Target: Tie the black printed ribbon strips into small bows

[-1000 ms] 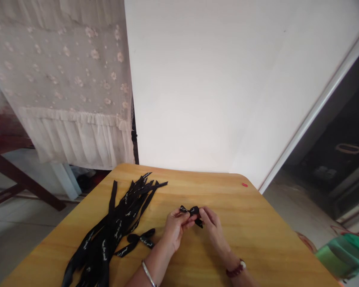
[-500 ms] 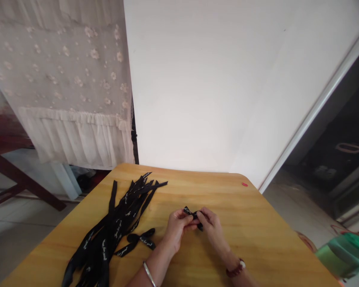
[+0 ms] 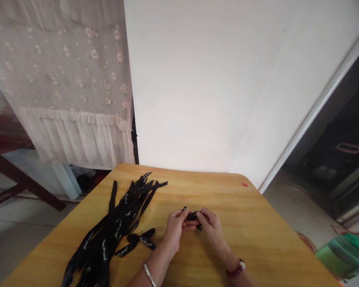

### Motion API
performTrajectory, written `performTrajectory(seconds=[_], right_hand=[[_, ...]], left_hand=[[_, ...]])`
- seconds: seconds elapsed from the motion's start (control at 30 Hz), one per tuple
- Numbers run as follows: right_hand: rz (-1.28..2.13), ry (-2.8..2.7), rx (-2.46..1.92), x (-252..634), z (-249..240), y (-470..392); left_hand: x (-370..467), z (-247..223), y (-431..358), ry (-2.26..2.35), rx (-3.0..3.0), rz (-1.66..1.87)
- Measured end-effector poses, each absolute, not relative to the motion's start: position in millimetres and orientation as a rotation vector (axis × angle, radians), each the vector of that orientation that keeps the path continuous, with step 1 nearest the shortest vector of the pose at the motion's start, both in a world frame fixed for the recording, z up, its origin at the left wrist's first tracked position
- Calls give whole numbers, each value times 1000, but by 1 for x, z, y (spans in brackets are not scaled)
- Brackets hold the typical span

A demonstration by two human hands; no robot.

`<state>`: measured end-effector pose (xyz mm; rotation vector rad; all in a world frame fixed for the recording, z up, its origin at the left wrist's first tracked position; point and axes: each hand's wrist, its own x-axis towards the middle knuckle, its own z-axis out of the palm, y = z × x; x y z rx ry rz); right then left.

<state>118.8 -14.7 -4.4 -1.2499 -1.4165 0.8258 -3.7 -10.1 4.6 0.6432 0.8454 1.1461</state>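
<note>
A short black ribbon with white lettering (image 3: 192, 216) is stretched between my two hands above the wooden table (image 3: 227, 199). My left hand (image 3: 176, 227) pinches its left end, with the thumb on top and fingers beneath. My right hand (image 3: 211, 225) grips the right end, where a dark tail hangs below the fingertips. Left of my hands, a black ribbon bow (image 3: 139, 239) lies on the table. Beside it a long pile of black printed ribbons (image 3: 116, 223) runs from the front edge towards the back.
A small red piece (image 3: 244, 184) lies near the table's back right corner. A white panel (image 3: 212, 87) stands behind the table, with a lace curtain (image 3: 77, 87) to its left. At the lower right is a green translucent container (image 3: 344, 255) beyond the table edge.
My left thumb and fingers have shifted slightly up and left on the ribbon. The ribbon between my hands now looks flatter, and less of its upper left end shows.
</note>
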Motion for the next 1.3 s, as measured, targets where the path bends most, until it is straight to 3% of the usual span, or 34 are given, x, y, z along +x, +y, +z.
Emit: performTrajectory(seconds=[0.7,0.9,1.3], right_hand=[[770,-1471,-1276,116,-2,-18],[746,-1410,-1264,118,-2,-16],[896,-1359,-1192,116,8,-19]], left_hand=[[-1,3,-10,874,549,1197],[-5,9,-13,804,583,1051],[-3,3,-13,860,709,1026]])
